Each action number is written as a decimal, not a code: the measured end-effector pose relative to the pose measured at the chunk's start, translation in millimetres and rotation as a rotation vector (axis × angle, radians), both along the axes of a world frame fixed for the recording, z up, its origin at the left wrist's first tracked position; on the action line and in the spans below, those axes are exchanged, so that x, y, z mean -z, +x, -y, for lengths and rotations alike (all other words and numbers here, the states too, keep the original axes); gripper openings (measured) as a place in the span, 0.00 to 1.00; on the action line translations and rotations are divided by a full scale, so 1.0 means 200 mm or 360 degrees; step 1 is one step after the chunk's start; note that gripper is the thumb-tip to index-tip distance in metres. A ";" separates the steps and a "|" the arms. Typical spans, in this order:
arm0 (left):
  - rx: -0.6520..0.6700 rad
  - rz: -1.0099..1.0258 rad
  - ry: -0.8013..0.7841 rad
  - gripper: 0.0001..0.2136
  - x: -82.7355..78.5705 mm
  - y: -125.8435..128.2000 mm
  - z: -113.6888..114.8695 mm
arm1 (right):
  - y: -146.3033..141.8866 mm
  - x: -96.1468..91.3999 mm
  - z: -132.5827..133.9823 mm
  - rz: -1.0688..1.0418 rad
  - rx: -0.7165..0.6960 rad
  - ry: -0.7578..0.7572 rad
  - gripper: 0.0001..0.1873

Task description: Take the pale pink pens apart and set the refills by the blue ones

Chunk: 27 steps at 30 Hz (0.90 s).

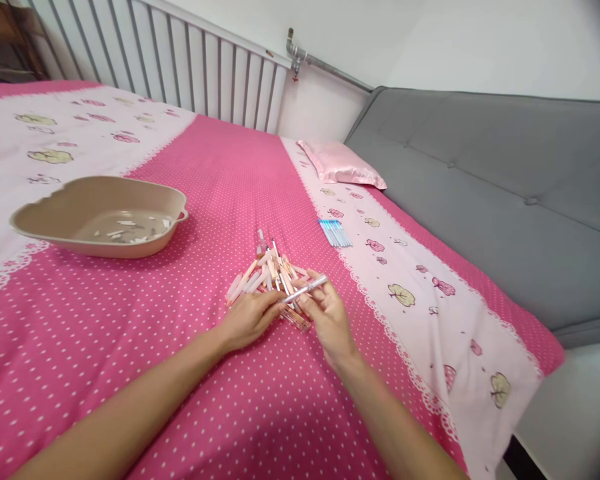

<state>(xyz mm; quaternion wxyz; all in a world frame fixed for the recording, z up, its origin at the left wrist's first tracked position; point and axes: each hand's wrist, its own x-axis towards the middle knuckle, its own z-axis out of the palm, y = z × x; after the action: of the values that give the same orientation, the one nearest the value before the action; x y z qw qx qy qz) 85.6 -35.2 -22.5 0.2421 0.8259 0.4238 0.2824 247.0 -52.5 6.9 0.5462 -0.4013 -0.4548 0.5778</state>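
Left hand and right hand pinch one slim clear pen, fingers closed on it, over the pile. It looks light, stiff and slippery; grip it near its ends.

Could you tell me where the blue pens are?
Head view: the blue pens lie on the bed, right of the pink pile, beyond the right hand.

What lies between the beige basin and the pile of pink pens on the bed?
Nothing but bare pink dotted bedsheet; the head view shows the basin and the pile apart.
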 end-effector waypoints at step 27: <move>0.0021 0.0040 -0.0007 0.16 0.00 0.00 0.00 | -0.01 0.01 0.00 0.0036 0.0016 -0.0027 0.22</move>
<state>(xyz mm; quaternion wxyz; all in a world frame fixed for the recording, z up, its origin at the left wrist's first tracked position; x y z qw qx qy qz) 85.0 -35.7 -22.1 0.2511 0.8244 0.4159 0.2904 245.1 -52.7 5.4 0.5406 -0.4148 -0.4538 0.5743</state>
